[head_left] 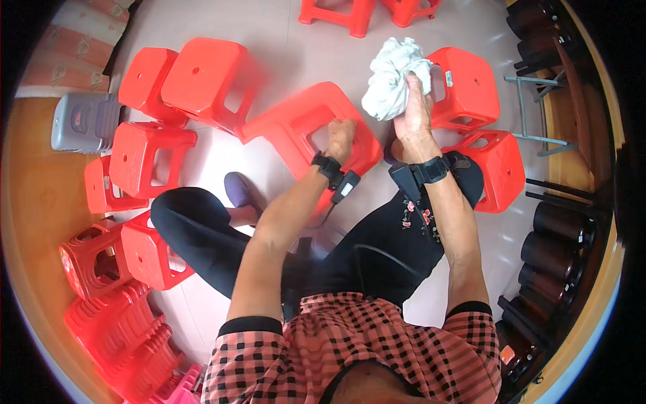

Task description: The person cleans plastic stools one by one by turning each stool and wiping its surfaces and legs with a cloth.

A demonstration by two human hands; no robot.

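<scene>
A red plastic stool (289,124) is tipped over in front of me, between my knees. My left hand (341,140) is closed on the edge of its side opening. In my right hand (414,114) is a bunched-up white cloth (397,77), raised to the right of that stool; the palm and thumb press into its near side. Part of the cloth hides the fingers. Just behind the cloth stands another red stool (471,84), and a further red stool (498,172) is beside my right knee.
Several red stools (202,74) stand on the left, with stacked red stools (111,323) at lower left. A grey plastic case (84,122) sits by the left wall. Dark rounded items (558,225) and a metal frame (531,138) line the right side. More stools (343,17) stand far ahead.
</scene>
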